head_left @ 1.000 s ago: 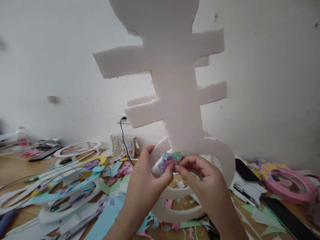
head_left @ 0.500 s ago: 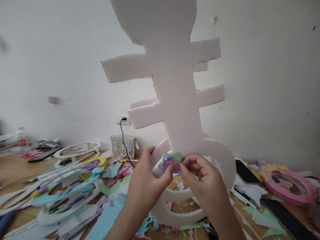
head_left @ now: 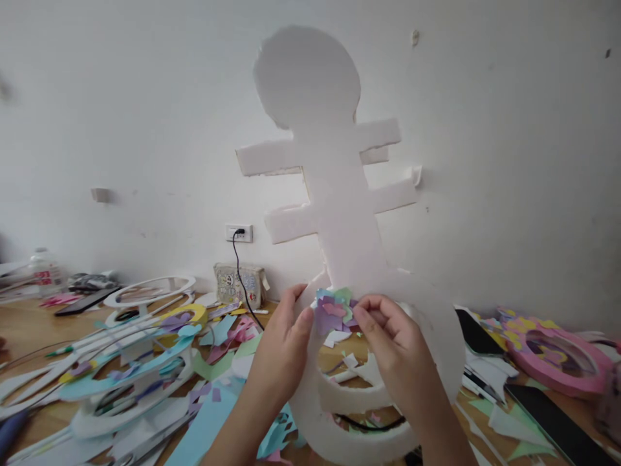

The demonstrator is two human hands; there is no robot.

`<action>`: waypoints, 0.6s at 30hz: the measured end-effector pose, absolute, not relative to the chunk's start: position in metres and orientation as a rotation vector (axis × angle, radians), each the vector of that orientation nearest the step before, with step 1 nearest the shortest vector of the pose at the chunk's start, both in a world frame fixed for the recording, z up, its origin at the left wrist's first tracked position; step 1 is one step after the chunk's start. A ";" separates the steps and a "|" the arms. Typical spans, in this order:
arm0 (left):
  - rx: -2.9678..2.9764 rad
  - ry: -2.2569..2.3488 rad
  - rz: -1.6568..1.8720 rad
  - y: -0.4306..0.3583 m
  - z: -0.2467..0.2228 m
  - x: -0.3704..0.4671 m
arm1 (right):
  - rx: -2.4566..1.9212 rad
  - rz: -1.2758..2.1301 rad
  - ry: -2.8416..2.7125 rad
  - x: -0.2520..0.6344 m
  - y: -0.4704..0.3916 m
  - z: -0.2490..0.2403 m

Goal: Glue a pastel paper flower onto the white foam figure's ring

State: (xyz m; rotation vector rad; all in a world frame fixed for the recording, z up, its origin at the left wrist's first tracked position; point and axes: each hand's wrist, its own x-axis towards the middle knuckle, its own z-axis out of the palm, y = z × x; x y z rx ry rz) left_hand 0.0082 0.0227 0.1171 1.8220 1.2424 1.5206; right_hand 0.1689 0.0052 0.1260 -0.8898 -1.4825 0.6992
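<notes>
A white foam shape [head_left: 334,194] with a rounded top, side bars and a ring-like base stands upright against the wall's backdrop. At the top of its base sits a cluster of purple, pink, green and blue paper pieces [head_left: 334,310]. My left hand [head_left: 281,349] grips the base's left edge, thumb raised beside the cluster. My right hand [head_left: 395,343] pinches the right edge of the paper cluster between thumb and fingers.
Paper scraps [head_left: 218,388] in several colours cover the wooden table. White and blue rings [head_left: 130,382] lie at left, a pink ring [head_left: 557,362] and a dark phone [head_left: 557,424] at right. A pouch [head_left: 239,285] rests by the wall near a plugged-in cable.
The foam shape has tilted back, so its rounded top now shows whole. My left thumb has moved off the paper cluster to the left, and more of the cluster shows.
</notes>
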 end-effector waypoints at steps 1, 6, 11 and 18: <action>1.819 1.235 1.502 0.023 0.117 0.009 | -0.904 0.677 -1.473 0.169 0.006 0.126; 1.782 1.357 1.422 0.020 0.122 0.012 | -0.899 0.716 -1.440 0.170 0.010 0.124; 1.727 1.288 1.379 0.023 0.124 0.006 | -0.997 0.676 -1.455 0.172 0.012 0.123; 1.744 1.291 1.479 0.030 0.119 0.002 | -1.073 0.263 -1.548 0.171 0.015 0.122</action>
